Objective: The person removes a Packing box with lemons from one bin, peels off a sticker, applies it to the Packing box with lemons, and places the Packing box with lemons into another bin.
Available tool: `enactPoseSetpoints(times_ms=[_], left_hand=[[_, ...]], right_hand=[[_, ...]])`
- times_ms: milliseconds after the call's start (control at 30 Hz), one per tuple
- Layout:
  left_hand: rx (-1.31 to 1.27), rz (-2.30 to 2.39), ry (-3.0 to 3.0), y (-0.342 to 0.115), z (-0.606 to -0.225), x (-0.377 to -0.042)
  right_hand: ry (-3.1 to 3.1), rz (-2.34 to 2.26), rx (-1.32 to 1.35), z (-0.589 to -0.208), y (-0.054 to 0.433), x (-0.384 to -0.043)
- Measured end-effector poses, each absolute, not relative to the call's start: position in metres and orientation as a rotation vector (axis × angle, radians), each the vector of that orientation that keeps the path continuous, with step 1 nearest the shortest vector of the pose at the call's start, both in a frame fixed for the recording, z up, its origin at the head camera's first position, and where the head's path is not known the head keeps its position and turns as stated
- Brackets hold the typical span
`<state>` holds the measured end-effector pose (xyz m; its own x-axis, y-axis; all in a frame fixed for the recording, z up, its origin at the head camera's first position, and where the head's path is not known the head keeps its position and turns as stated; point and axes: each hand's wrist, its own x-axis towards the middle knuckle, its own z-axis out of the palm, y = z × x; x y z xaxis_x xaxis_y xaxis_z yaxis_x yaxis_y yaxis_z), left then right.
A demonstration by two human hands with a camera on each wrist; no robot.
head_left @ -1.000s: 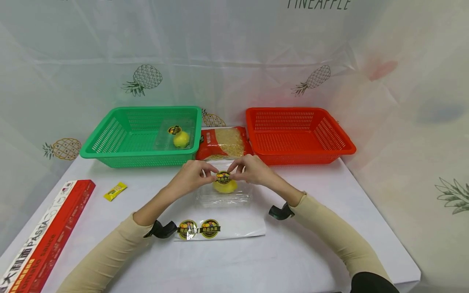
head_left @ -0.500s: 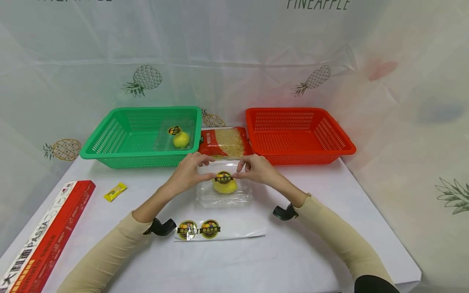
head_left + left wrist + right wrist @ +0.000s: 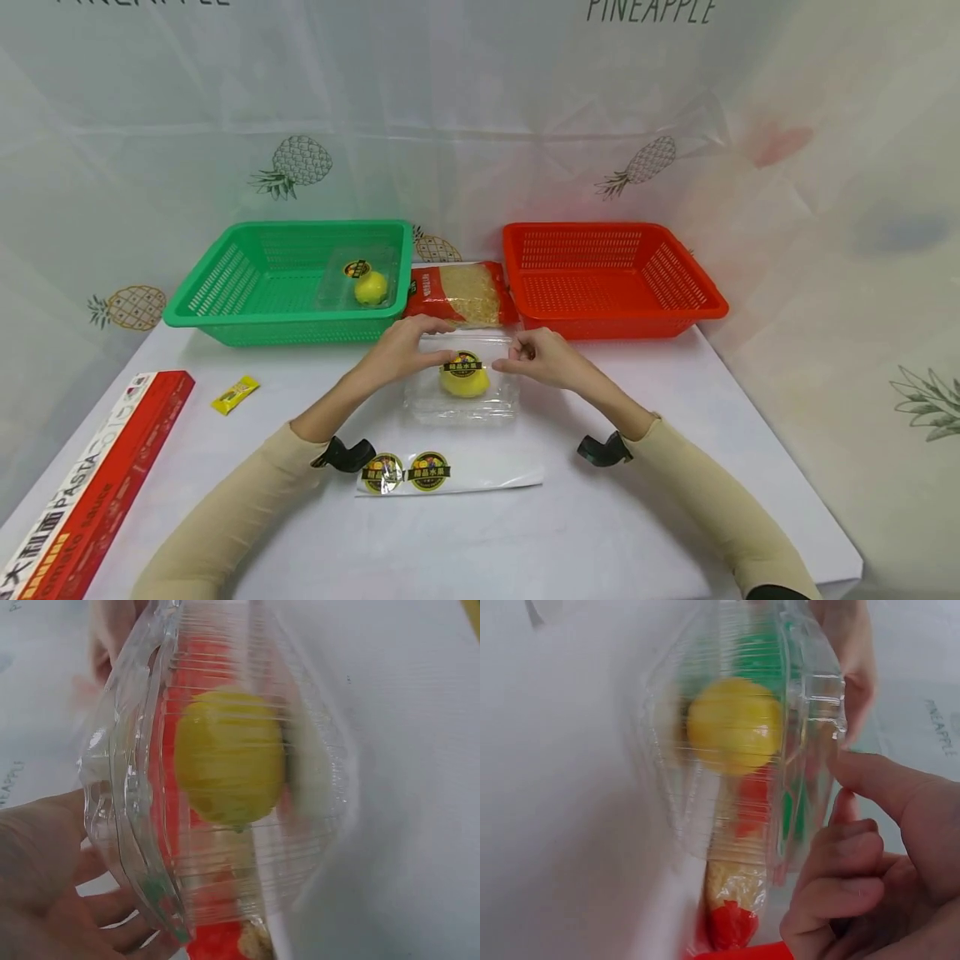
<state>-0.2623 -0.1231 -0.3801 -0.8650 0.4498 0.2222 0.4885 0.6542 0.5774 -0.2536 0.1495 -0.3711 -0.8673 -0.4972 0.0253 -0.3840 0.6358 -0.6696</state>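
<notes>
A clear plastic clamshell box [image 3: 461, 408] with a yellow lemon [image 3: 465, 384] inside lies in the middle of the table. A round black-and-gold sticker [image 3: 462, 363] is on its lid above the lemon. My left hand [image 3: 405, 352] is at the box's left side, thumb over the lid at the sticker's edge and fingers spread along the far side. On the right, my right hand [image 3: 546, 360] has its thumb stretched towards the lid and its other fingers loosely curled, holding nothing. In the right wrist view, that thumb [image 3: 877, 776] reaches the lid's edge.
Nearer me lies a white backing strip [image 3: 487, 475] with two more stickers. A green basket [image 3: 285, 318] holding another boxed lemon, a red-and-clear pasta bag [image 3: 465, 293] and a red basket [image 3: 615, 325] stand behind. Left are a small yellow packet [image 3: 236, 394] and a long red pasta box [image 3: 97, 483].
The sticker has gone from between both hands' fingertips onto the lid. My right hand has drawn back to the right. The left thumb stays near the sticker, and the box has shifted slightly right.
</notes>
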Motion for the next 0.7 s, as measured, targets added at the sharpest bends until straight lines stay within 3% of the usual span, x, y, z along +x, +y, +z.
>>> enactPoseSetpoints(times_ms=[367, 700], left_hand=[[-0.708, -1.02, -2.925, -0.129, -0.382, -0.271], [-0.745, -1.126, -2.993, -0.143, -0.386, -0.269]], right_hand=[[2.312, -0.959, -0.634, -0.371, 0.179, -0.229], [2.261, -1.009, -0.708, -0.378, 0.176, -0.232]])
